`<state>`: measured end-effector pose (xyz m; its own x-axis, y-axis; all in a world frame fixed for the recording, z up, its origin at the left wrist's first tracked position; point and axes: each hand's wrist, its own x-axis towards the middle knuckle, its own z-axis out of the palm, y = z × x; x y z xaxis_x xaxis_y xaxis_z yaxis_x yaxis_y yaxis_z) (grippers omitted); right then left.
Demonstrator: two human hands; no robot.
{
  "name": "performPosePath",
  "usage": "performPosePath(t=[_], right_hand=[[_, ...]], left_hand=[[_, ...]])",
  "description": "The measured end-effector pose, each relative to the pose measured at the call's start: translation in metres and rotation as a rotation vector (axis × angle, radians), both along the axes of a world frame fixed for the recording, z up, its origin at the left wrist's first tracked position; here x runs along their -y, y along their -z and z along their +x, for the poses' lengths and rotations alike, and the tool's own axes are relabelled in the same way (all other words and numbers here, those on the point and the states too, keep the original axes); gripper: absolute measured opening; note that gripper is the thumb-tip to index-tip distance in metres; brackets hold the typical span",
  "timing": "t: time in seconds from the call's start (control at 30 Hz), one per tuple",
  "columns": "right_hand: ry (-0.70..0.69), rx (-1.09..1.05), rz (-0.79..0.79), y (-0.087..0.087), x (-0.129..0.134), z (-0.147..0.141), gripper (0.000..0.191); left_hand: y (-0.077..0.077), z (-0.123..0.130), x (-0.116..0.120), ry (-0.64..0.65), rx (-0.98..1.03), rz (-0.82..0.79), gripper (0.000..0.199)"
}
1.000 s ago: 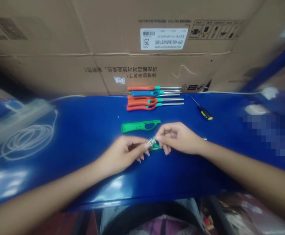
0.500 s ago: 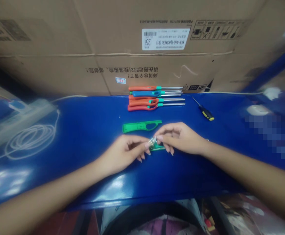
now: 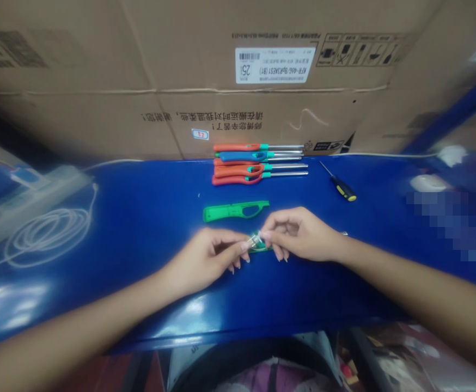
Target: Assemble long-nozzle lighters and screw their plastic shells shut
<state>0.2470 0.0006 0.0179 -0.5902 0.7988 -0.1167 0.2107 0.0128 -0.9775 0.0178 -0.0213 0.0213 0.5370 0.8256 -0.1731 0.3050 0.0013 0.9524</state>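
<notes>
My left hand [image 3: 211, 258] pinches one end of a small metallic and clear lighter part [image 3: 254, 240] between thumb and forefinger. At its other end, the thumb and fingertips of my right hand [image 3: 307, 234] are closed on the same part; its exact kind is too small to tell. Just beneath them lies a green piece of lighter casing [image 3: 264, 250], mostly hidden by the fingers. Behind my hands, a green half casing with a trigger loop [image 3: 224, 213] rests on the blue table with its hollow side up.
Several long-necked lighters [image 3: 238, 171] in orange, red and blue lie in a row near the cardboard wall [image 3: 99, 120]. To their right is a black and yellow screwdriver [image 3: 341, 187]. Coiled white cable [image 3: 50, 234] and a power strip [image 3: 54, 190] occupy the left side.
Both hands stay joined at the small part, with only a slight shift of the right fingers downward. The camera view has moved a little; the casings and lighters lie as before.
</notes>
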Motion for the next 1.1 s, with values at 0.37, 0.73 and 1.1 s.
performPosePath(t=[0.37,0.73,1.1], right_hand=[[0.015,0.018,0.001,-0.004,-0.005,0.000,0.035],[0.021,0.089,0.028,-0.004,-0.002,0.005,0.032],[-0.067,0.237,0.826,-0.004,0.000,0.011,0.018]], left_hand=[[-0.005,-0.007,-0.010,-0.018,0.062,-0.043,0.021],[-0.014,-0.026,-0.014,0.053,-0.221,0.275,0.017],[0.000,-0.023,-0.014,0.054,-0.376,0.686,0.018]])
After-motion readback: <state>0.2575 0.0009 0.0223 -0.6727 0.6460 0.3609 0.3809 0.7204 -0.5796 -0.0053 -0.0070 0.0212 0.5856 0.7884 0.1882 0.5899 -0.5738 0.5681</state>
